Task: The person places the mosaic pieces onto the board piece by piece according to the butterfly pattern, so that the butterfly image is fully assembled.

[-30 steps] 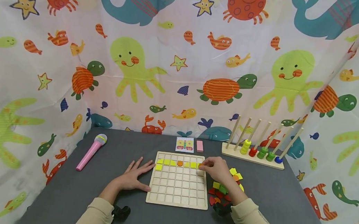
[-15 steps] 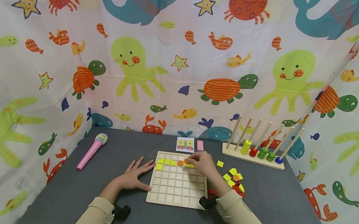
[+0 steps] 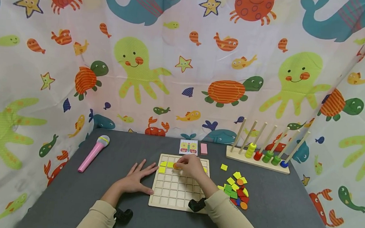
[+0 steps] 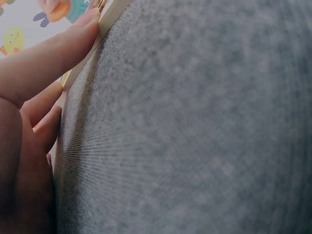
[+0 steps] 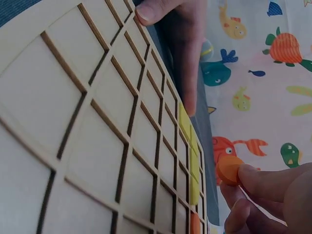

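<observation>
My right hand (image 3: 191, 165) pinches an orange disc (image 5: 229, 169) between thumb and fingers, over the upper part of a wooden grid board (image 3: 177, 193). Yellow squares (image 3: 163, 164) lie in the board's upper left cells, and another yellow piece (image 3: 205, 169) shows near its right side. An orange piece (image 5: 195, 223) sits in the same line of cells in the right wrist view; from the head, my right hand hides it. My left hand (image 3: 134, 180) lies with fingers spread, its thumb (image 4: 80, 41) and fingertips at the board's left edge.
Loose coloured pieces (image 3: 234, 194) are heaped right of the board, with a yellow square (image 3: 224, 167) apart. Behind the board lie a butterfly pattern card (image 3: 188, 147) and a pink block (image 3: 203, 149). A peg rack with beads (image 3: 258, 161) stands back right; a pink microphone (image 3: 94, 153) lies left.
My right hand has moved left along the board's upper row with the orange disc, from its right end to left of the middle. More loose pieces now show. The left hand stays put.
</observation>
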`<state>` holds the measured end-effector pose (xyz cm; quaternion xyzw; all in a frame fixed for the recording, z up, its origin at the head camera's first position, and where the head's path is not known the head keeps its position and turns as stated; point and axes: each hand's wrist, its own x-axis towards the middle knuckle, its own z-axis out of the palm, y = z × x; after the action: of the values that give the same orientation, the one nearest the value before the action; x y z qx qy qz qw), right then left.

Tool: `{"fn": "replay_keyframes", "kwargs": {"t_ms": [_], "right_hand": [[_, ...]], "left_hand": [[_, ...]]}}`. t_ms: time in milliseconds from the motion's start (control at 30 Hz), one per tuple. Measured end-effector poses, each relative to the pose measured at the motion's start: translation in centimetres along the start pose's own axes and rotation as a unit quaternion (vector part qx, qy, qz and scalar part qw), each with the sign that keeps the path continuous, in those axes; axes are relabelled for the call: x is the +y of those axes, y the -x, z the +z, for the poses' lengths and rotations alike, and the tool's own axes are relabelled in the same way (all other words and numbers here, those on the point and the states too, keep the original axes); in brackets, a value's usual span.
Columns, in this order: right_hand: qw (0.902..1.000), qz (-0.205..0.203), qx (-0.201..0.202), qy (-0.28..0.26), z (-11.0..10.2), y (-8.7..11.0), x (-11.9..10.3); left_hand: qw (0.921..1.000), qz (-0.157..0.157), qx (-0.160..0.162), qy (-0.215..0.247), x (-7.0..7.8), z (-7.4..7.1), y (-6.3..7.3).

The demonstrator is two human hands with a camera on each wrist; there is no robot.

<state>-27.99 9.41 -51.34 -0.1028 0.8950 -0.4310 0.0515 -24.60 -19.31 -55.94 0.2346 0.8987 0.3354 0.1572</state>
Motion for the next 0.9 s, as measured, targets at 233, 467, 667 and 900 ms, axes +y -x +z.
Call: {"fn": "replay_keyframes", "kwargs": {"t_ms": [233, 467, 667, 900], "right_hand": [[0.9999, 0.012, -0.010, -0.002, 1.8, -0.5, -0.4], [0.9978, 0.009, 0.000, 0.065, 3.3, -0.9, -0.1], [0.9956, -0.002, -0.005, 0.093, 3.8, -1.0, -0.5], [0.9933, 0.010, -0.012, 0.115, 4.1, -1.1, -1.0]], "left_hand": [[0.9994, -0.020, -0.006, -0.027, 0.0, -0.1, -0.4], [0.9996, -0.018, -0.007, -0.023, -0.2, 0.0, -0.4], [0.9995, -0.020, -0.004, -0.025, -0.1, 0.0, -0.3], [0.9995, -0.019, -0.003, -0.027, -0.2, 0.2, -0.3]]}}
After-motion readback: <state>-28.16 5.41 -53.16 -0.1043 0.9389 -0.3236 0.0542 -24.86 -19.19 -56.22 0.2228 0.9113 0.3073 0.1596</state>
